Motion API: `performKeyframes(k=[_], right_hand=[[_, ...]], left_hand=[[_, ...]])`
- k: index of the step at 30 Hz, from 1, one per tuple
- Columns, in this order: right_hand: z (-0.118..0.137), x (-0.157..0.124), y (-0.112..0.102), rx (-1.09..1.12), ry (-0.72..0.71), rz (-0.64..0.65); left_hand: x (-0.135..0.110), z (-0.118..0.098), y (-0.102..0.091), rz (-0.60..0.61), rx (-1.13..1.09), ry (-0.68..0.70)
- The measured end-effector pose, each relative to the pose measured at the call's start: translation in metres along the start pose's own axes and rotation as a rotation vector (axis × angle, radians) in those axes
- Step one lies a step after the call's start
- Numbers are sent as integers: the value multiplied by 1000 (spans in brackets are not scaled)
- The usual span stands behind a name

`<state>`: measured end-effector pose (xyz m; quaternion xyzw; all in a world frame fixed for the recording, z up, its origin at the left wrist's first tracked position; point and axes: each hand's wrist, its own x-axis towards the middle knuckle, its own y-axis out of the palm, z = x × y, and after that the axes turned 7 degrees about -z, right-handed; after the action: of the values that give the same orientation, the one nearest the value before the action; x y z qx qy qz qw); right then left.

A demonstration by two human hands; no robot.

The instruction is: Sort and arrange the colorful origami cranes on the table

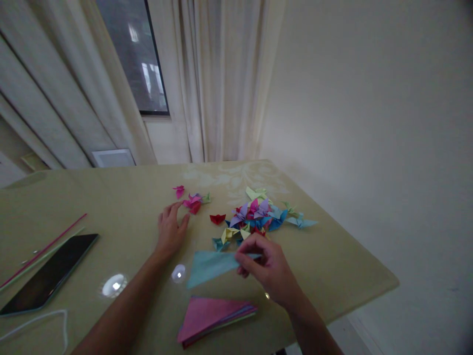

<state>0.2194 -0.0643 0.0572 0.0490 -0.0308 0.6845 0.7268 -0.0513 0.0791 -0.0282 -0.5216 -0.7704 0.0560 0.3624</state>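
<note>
Between the thumb and fingers of my right hand (264,266) is a light blue folded paper sheet (212,266), pinched at its narrow end and held above the table. My left hand (172,229) lies with fingers apart beside a small cluster of pink folded paper pieces (192,201); whether its fingertips touch them I cannot tell. Close by sits a red folded paper piece (218,219). A larger pile of colourful origami pieces (254,212) spreads beyond my right hand, partly hidden by it. Nearest me is a stack of folded paper sheets (212,318), pink on top.
A dark tablet or phone (51,271) lies at the left, with a pink stick (48,246) and a pale green one alongside. A white cable (37,323) curves in front of it. The table's right edge (354,246) runs near a wall (388,123); curtains (225,84) hang behind.
</note>
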Motion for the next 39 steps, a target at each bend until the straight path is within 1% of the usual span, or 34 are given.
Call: performKeyframes(k=[1, 2, 4, 7, 9, 14, 18, 21, 26, 29, 30, 32, 34, 36, 37, 39], right_hand=[[-5, -14, 1, -51, 10, 25], [-11, -28, 2, -130, -1, 22], [-22, -49, 4, -310, -27, -16], [-35, -63, 8, -469, -15, -16], [-42, -64, 11, -500, -35, 22], [-57, -60, 12, -452, -191, 108], [-65, -59, 10, -423, -214, 115], [-65, -58, 11, -469, -201, 124], [-61, -56, 15, -553, -207, 201], [-61, -57, 14, -548, -234, 220], [-62, -58, 13, -539, -242, 213], [-65, -59, 12, -516, -279, 177], [-65, -58, 11, -490, -349, 113], [-58, -52, 11, -468, -420, 23], [-51, -46, 11, -460, -451, -36], [-27, -27, 13, -451, -509, -166]], left_hand=[[3, 3, 2, 0, 67, 34], [5, 5, 5, 10, 139, 65], [12, 6, 13, 56, 271, 104], [24, 7, 24, 138, 352, 114], [31, 10, 29, 163, 340, 119], [37, 21, 31, 164, 207, 168], [37, 29, 31, 148, 72, 204], [37, 31, 31, 94, 0, 232], [37, 27, 29, -45, -62, 290], [36, 12, 25, -116, -144, 383], [37, 3, 23, -129, -178, 426], [40, -20, 15, -114, -231, 528], [44, -47, 4, -52, -246, 657], [47, -76, -9, 19, -228, 789], [48, -90, -17, 41, -217, 841], [48, -114, -31, 91, -205, 914]])
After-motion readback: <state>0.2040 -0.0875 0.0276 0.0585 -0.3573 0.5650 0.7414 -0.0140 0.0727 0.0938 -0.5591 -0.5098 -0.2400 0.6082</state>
